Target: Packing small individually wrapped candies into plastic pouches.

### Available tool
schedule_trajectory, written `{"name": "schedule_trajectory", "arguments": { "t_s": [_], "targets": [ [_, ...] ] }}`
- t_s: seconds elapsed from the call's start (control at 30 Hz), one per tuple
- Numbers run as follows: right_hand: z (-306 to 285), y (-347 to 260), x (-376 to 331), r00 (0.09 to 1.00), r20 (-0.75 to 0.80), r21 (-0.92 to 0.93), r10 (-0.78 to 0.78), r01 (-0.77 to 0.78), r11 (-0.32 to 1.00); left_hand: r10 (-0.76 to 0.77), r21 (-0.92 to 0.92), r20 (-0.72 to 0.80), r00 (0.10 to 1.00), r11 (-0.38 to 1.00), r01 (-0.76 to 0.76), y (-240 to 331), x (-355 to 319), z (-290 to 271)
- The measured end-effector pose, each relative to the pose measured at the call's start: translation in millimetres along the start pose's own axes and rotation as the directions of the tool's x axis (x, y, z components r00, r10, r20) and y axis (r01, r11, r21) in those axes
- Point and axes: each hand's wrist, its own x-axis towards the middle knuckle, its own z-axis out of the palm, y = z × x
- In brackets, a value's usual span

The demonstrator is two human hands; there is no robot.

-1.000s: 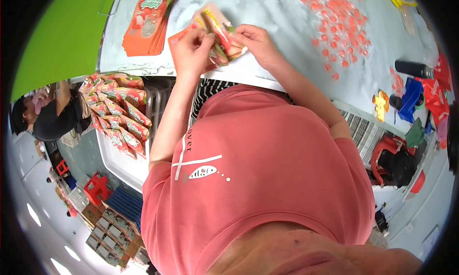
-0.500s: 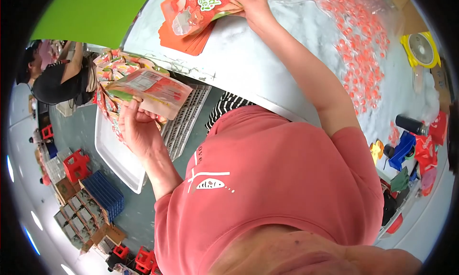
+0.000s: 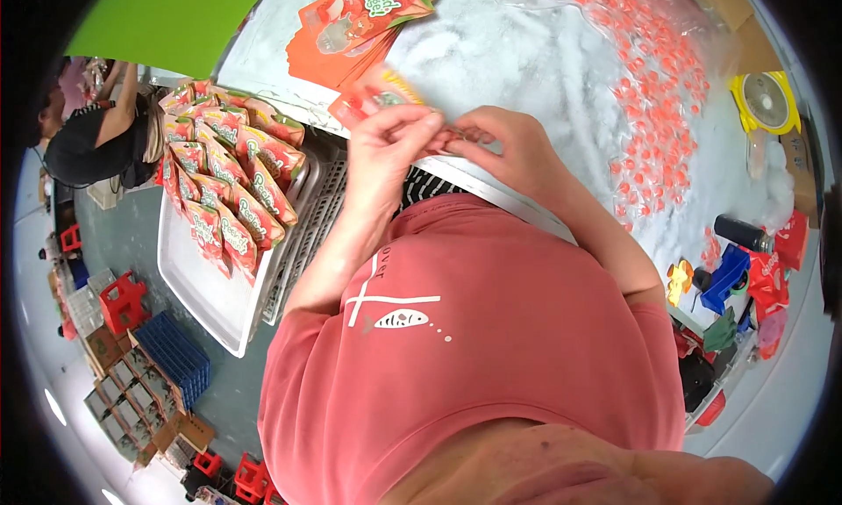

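Note:
Both hands meet over the near edge of the white table, at a red-orange printed pouch [image 3: 373, 100]. My left hand [image 3: 386, 150] is closed on it, thumb on top, with the pouch's printed part sticking out beyond the fingers. My right hand [image 3: 509, 150] pinches the end towards the right; its fingertips cover that end, so whether it is open cannot be seen. Just beyond lies a fanned stack of flat pouches [image 3: 346, 44] of the same print. To the left, several plump pouches [image 3: 232, 167] lie in rows in a white tray [image 3: 206, 299].
Small clear-wrapped red pieces [image 3: 653, 110] spread over the right of the table [image 3: 500, 57]. A yellow fan [image 3: 765, 101] and a dark bottle [image 3: 743, 232] stand farther right. Slatted crates [image 3: 307, 220] sit beside the tray. Another person [image 3: 101, 141] works at the far left.
My left hand has moved right from above the tray with a pouch. My right hand has let go of the stacked pouches and come back to meet it. The tray's pouches are now uncovered.

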Motion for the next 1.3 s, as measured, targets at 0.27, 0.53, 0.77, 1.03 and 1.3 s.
{"name": "schedule_trajectory", "arguments": {
  "t_s": [0.27,0.53,0.77,1.03,1.3],
  "targets": [
    [-18,30,-52,0.969,-0.015,0.058,0.246,-0.245,0.968,-0.105,0.200,0.149,0.983,0.977,0.074,-42,21,40],
    [-2,56,-72,0.933,-0.026,0.441,0.360,-0.312,0.841,-0.091,0.423,0.178,0.980,0.906,0.008,-53,21,59],
    [8,69,-76,0.900,-0.126,0.792,0.417,-0.161,0.589,-0.135,0.358,0.199,0.971,0.932,0.056,-52,19,55],
    [4,66,-77,0.786,-0.615,-0.271,-0.062,-0.137,0.953,-0.090,0.461,0.254,0.963,0.887,-0.039,-70,19,57],
    [20,77,-89,0.913,-0.399,-0.012,-0.079,0.081,0.997,-0.100,0.523,0.267,0.959,0.850,-0.057,-81,8,56]
  ]
}}
